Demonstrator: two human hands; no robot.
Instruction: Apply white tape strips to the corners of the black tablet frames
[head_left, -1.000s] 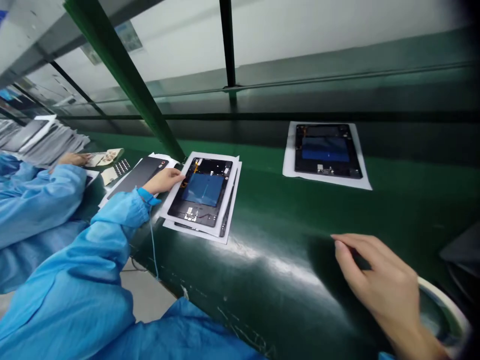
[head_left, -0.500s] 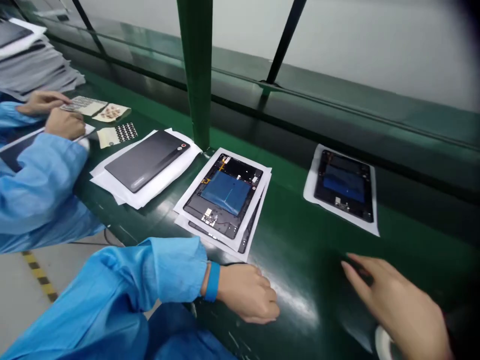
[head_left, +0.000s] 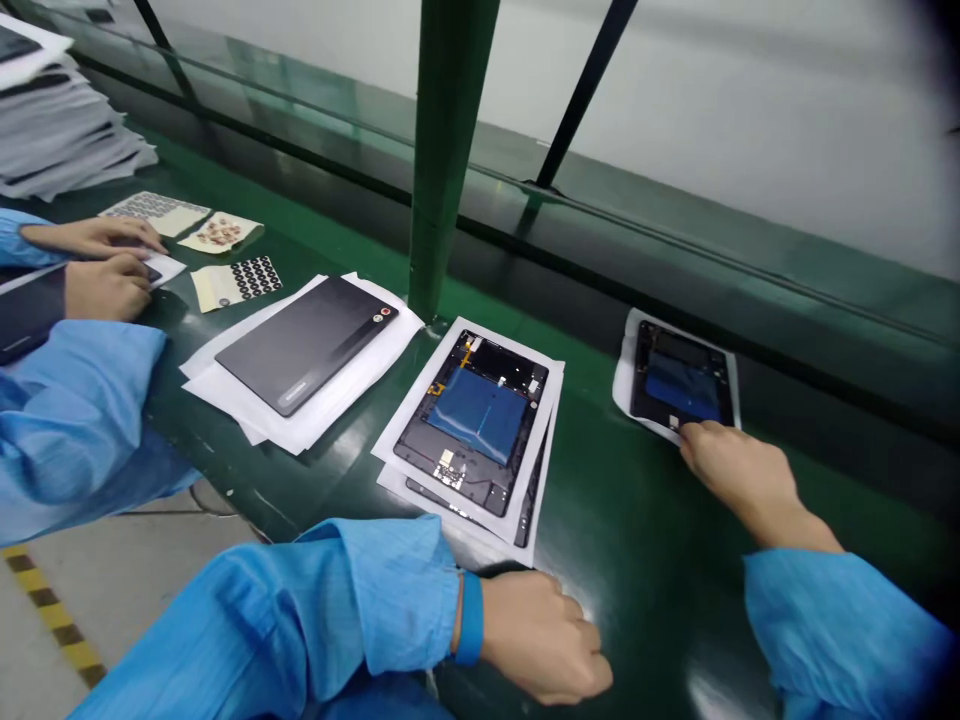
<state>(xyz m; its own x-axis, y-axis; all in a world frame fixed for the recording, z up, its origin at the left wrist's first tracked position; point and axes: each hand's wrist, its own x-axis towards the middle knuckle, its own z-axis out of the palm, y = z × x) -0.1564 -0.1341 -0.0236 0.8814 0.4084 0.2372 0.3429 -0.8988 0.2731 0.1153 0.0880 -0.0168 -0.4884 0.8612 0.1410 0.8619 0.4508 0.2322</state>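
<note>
My right fingers (head_left: 694, 437) close narrowly at the near edge of the far opened tablet (head_left: 681, 380), toward the surface's (head_left: 622, 560) back edge; my left hand (head_left: 546, 637), curled, sits near the front edge, just beside the stacked opened tablets (head_left: 474, 425).

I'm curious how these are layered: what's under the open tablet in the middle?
Directly under the open tablet is a white sheet; below it, edges of another dark device and a lower sheet show. The rest is covered.

Thick grn post (head_left: 452, 150); yel/blk striped tape (head_left: 52, 613) on gry flr (head_left: 150, 570).
</note>
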